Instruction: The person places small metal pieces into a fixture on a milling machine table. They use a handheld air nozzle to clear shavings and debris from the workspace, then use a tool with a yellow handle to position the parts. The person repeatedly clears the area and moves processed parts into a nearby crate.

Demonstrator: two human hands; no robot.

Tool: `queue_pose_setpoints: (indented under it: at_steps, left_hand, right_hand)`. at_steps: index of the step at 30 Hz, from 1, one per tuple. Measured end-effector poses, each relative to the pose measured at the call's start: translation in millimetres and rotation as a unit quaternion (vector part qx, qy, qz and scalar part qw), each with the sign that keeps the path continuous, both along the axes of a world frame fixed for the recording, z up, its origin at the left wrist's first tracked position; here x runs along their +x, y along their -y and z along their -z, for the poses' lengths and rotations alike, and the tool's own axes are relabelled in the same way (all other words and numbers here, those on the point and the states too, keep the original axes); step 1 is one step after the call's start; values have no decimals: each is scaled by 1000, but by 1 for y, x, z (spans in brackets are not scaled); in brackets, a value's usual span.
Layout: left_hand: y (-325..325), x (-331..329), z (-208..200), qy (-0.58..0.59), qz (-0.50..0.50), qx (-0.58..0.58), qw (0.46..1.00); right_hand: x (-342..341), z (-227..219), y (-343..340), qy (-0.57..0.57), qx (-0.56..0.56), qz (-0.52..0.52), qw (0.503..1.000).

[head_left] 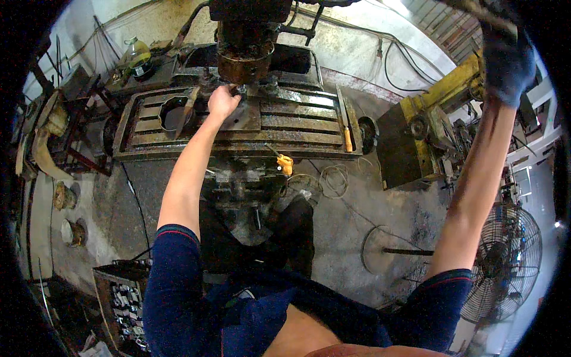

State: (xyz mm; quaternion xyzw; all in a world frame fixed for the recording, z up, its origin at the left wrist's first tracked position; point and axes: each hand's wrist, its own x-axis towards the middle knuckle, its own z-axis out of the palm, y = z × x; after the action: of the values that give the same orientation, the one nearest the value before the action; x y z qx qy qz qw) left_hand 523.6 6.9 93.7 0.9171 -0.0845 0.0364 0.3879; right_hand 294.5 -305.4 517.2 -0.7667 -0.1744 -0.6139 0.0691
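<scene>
While the person stands over the mill, both arms go up and out from dark blue sleeves [172,268] at the lower edge of the view. Left of them on the floor sits a crate [122,297] of small metal parts; right of them a fan [502,262] stands on the concrete. A loose wire coil [333,178] lies on the floor just below the table's front edge.

Left hand [223,101] — bare, fingers curled — is on the table [297,122], near the middle of its back edge, right under the spindle head [245,59]. It's closed on something small at the spindle nose; can't tell what, the fingers cover it. It rests over a flat plate [244,116] lying on the slotted table top.

On the table's left end a hollow steel part [172,113] sits across the slots. At the right end a file [344,128] with an orange handle lies along the edge, well apart from the hand. An orange pendant [285,163] hangs off the front edge.

Right hand [505,65] — in a dark blue glove — is raised high at the upper right, wrapped around a lever [476,9] overhead. Grip is closed on it; the lever's far end is cut off by the view's rim.

Beyond, a yellow machine [428,125] stands right of the table, and a glass bottle [138,55] sits on a bench past the far left corner.
</scene>
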Motion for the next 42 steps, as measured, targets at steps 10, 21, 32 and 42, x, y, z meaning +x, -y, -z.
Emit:
queue_pose_setpoints:
  at_steps: [10, 21, 32, 42]
  left_hand:
    - [0, 1, 1, -7, -17, 40, 999]
    - [2, 7, 11, 27, -29, 41, 998]
    - [2, 1, -1, -11, -5, 28, 1000]
    - [-5, -14, -20, -23, 9, 37, 999]
  right_hand:
    - [-39, 145, -35, -46, 228, -330, 915]
    - [-46, 148, -49, -22, 205, -164, 965]
    - [-46, 192, -41, -47, 277, -175, 944]
    - [-40, 192, -47, -23, 247, -240, 939]
